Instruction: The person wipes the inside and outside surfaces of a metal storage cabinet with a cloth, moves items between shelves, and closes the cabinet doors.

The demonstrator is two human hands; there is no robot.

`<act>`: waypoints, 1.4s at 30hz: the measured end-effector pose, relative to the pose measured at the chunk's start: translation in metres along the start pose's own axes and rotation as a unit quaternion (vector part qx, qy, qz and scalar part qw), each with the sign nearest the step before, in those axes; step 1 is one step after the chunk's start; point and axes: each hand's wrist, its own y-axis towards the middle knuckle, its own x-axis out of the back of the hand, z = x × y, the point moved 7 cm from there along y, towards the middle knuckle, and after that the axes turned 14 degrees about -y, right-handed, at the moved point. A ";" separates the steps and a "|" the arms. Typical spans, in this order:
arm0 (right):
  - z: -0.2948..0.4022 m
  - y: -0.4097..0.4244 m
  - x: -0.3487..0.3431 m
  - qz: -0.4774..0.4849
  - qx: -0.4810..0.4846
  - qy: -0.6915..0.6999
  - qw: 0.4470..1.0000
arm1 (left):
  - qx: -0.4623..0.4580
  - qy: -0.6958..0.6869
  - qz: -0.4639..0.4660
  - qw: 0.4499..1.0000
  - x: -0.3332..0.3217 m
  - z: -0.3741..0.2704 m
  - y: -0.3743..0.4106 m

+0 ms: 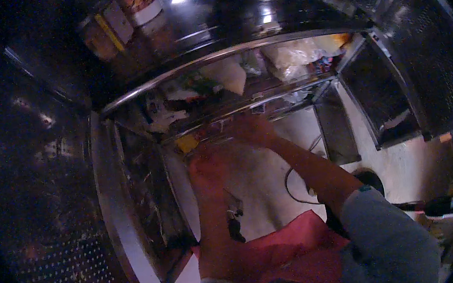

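Both of my arms reach forward into a metal cabinet with a shelf edge [247,104] across it. My left hand [207,166] is just below a small yellow object [188,142] on the lower level. Dim light and blur hide its fingers, so a grip cannot be made out. Farther forward and to the right, my right hand [252,129] is by the lower shelf rail, its fingers lost in shadow. Above the hands, the upper shelf holds clear plastic bags [294,57], a pale pointed packet [231,74] and something green [203,81].
Open cabinet doors flank me, one at left [149,199] and one at right [383,92]. Overhead runs a shiny metal counter edge [217,55], with a white-and-brown container [144,7] above it. A dark cable [289,186] loops over the floor. Red cloth [294,234] covers my front.
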 end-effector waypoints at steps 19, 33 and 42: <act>-0.268 -0.308 0.128 -0.296 -0.443 0.435 0.726 | -0.288 0.483 -0.355 0.747 0.184 -0.035 -0.171; -0.257 -0.289 0.110 -0.256 -0.381 0.484 0.745 | -0.076 0.708 -0.371 0.596 0.259 -0.061 -0.158; -0.093 -0.247 0.083 0.111 0.013 0.277 0.954 | 0.061 0.656 -0.182 0.730 0.157 0.094 -0.073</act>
